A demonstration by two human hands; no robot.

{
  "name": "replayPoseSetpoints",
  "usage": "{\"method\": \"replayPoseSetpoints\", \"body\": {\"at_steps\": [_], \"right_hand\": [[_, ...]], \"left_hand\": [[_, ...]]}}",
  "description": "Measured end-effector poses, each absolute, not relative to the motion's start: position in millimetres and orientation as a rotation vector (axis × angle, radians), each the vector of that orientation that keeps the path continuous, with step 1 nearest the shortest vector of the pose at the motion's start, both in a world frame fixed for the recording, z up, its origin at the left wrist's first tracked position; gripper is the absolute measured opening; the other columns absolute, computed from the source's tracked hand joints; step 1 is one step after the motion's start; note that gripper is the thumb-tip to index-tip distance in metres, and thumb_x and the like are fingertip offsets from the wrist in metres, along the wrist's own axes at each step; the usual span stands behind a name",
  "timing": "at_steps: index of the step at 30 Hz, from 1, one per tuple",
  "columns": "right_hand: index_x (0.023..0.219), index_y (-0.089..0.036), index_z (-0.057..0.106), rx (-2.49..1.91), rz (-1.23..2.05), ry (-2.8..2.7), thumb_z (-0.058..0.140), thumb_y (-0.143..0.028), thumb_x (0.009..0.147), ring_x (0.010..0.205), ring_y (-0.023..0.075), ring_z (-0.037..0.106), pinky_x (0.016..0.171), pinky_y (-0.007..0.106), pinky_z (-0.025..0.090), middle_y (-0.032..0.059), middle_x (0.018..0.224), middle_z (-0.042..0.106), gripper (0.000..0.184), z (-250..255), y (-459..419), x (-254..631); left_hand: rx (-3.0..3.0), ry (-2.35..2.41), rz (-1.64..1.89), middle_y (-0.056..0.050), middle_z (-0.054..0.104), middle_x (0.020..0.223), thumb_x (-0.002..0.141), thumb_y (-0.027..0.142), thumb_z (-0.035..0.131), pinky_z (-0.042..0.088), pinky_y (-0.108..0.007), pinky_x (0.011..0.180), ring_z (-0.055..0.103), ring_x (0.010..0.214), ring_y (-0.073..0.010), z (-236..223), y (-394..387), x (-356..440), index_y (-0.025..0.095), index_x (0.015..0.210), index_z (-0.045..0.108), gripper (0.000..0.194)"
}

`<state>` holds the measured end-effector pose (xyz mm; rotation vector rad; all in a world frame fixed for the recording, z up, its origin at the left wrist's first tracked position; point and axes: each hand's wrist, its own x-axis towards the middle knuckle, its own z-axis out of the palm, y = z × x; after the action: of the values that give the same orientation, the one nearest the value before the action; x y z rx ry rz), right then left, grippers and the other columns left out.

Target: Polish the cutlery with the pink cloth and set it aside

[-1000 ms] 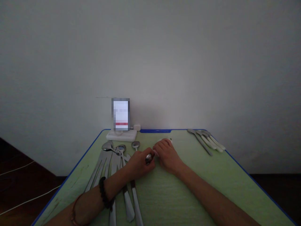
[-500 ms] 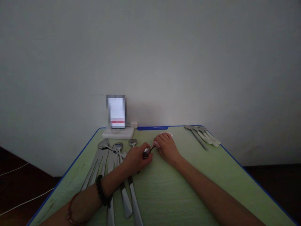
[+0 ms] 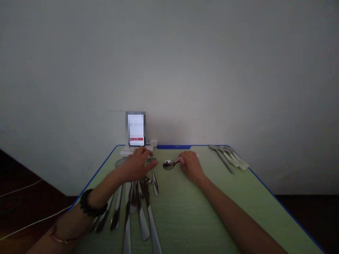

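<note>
My right hand (image 3: 191, 165) is closed around the handle of a metal spoon (image 3: 168, 164), whose bowl points left. A bit of pinkish material shows by its fingers, and something white peeks out behind the hand; I cannot make out what either is. My left hand (image 3: 138, 164), thumb and fingers apart, hovers over the heads of the cutlery on the left. Just by its fingertips lies a small spoon (image 3: 155, 178), its bowl partly covered. Beneath the wrist, several metal pieces with long handles (image 3: 143, 222) lie side by side, their upper ends mostly hidden.
A lit phone (image 3: 136, 130) stands on a white base (image 3: 125, 151) at the back left, with a white plug (image 3: 153, 143) beside it. Several utensils with pale handles (image 3: 233, 158) lie at the back right. The green table (image 3: 190, 218) has a blue edge and meets the wall.
My left hand has let go of the spoon's bowl and moved left over the cutlery, its fingers spreading. The right hand keeps the spoon in nearly the same place. The view has shifted slightly.
</note>
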<state>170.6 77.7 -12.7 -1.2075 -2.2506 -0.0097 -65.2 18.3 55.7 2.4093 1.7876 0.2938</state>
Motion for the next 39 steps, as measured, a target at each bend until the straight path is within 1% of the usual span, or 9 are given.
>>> {"method": "replayPoseSetpoints", "body": {"at_steps": [5, 7, 9, 11, 17, 25, 30, 34, 39], "right_hand": [[0.078, -0.018, 0.056, -1.16, -0.008, -2.289, 0.041, -0.009, 0.081, 0.08, 0.0184, 0.048, 0.078, 0.03, 0.03, 0.005, 0.08, 0.06, 0.018, -12, 78, 170], [0.078, -0.018, 0.056, -1.146, -0.006, -2.299, 0.041, -0.008, 0.081, 0.08, 0.0184, 0.048, 0.078, 0.031, 0.03, 0.0051, 0.079, 0.06, 0.018, -12, 77, 169], [0.079, -0.017, 0.056, -1.143, -0.009, -2.318, 0.041, -0.009, 0.081, 0.08, 0.0185, 0.047, 0.078, 0.031, 0.029, 0.0052, 0.079, 0.06, 0.018, -13, 76, 168], [0.078, -0.017, 0.056, -1.148, -0.013, -2.335, 0.042, -0.009, 0.081, 0.08, 0.0185, 0.047, 0.078, 0.031, 0.029, 0.0052, 0.08, 0.06, 0.017, -13, 74, 166], [0.079, -0.018, 0.057, -1.129, -0.031, -2.377, 0.042, -0.011, 0.082, 0.082, 0.0188, 0.048, 0.078, 0.031, 0.03, 0.0054, 0.082, 0.061, 0.016, -15, 68, 164], [0.078, -0.018, 0.056, -1.131, 0.011, -2.339, 0.041, -0.012, 0.082, 0.08, 0.0186, 0.048, 0.078, 0.032, 0.031, 0.0057, 0.079, 0.06, 0.016, -15, 68, 163], [0.076, -0.018, 0.056, -1.026, 0.175, -2.209, 0.04, -0.013, 0.08, 0.078, 0.0189, 0.049, 0.077, 0.033, 0.033, 0.0061, 0.078, 0.06, 0.017, -14, 70, 165], [0.077, -0.018, 0.053, -0.975, 0.394, -1.891, 0.038, -0.018, 0.078, 0.074, 0.0174, 0.05, 0.071, 0.03, 0.037, 0.0052, 0.076, 0.058, 0.015, -7, 68, 173], [0.068, -0.019, 0.046, -1.004, 0.835, -1.821, 0.04, -0.017, 0.071, 0.063, 0.0135, 0.046, 0.061, 0.025, 0.038, -0.0005, 0.065, 0.05, 0.007, 16, 63, 186]], "left_hand": [[2.217, 2.152, -0.084, -0.016, 0.044, 0.129, 0.082, 0.054, 0.037, 0.018, -0.061, 0.099, 0.04, 0.119, -0.0343, 43, -3, -95, 0.019, 0.116, 0.051, 0.051], [2.146, 2.189, -0.067, -0.017, 0.035, 0.138, 0.082, 0.056, 0.033, 0.017, -0.065, 0.097, 0.029, 0.128, -0.0356, 27, -13, -101, 0.02, 0.129, 0.04, 0.059], [2.149, 2.077, -0.028, -0.016, 0.028, 0.143, 0.082, 0.059, 0.032, 0.025, -0.06, 0.096, 0.02, 0.132, -0.0356, 13, -20, -106, 0.021, 0.138, 0.024, 0.069], [2.207, 2.016, 0.048, -0.011, 0.031, 0.143, 0.083, 0.058, 0.032, 0.026, -0.055, 0.098, 0.019, 0.132, -0.034, 5, -22, -110, 0.025, 0.139, 0.023, 0.066], [2.361, 1.944, 0.311, -0.01, 0.057, 0.112, 0.083, 0.051, 0.042, 0.036, -0.042, 0.093, 0.048, 0.108, -0.0278, 3, -3, -108, 0.021, 0.122, 0.049, 0.049], [2.261, 1.904, 0.252, -0.007, 0.065, 0.09, 0.078, 0.039, 0.049, 0.043, -0.03, 0.075, 0.058, 0.086, -0.0224, 29, 17, -101, 0.018, 0.086, 0.061, 0.026], [2.29, 1.875, 0.158, -0.007, 0.066, 0.093, 0.079, 0.041, 0.047, 0.045, -0.03, 0.071, 0.06, 0.084, -0.0224, 54, 20, -77, 0.019, 0.091, 0.061, 0.029], [2.277, 1.592, 0.422, -0.006, 0.066, 0.09, 0.08, 0.04, 0.048, 0.045, -0.03, 0.075, 0.06, 0.083, -0.0191, 90, 22, -41, 0.018, 0.093, 0.06, 0.028], [2.065, 1.233, 0.684, -0.006, 0.063, 0.097, 0.078, 0.042, 0.054, 0.048, -0.026, 0.064, 0.059, 0.075, -0.0144, 126, 11, -3, 0.019, 0.113, 0.049, 0.042]]}}
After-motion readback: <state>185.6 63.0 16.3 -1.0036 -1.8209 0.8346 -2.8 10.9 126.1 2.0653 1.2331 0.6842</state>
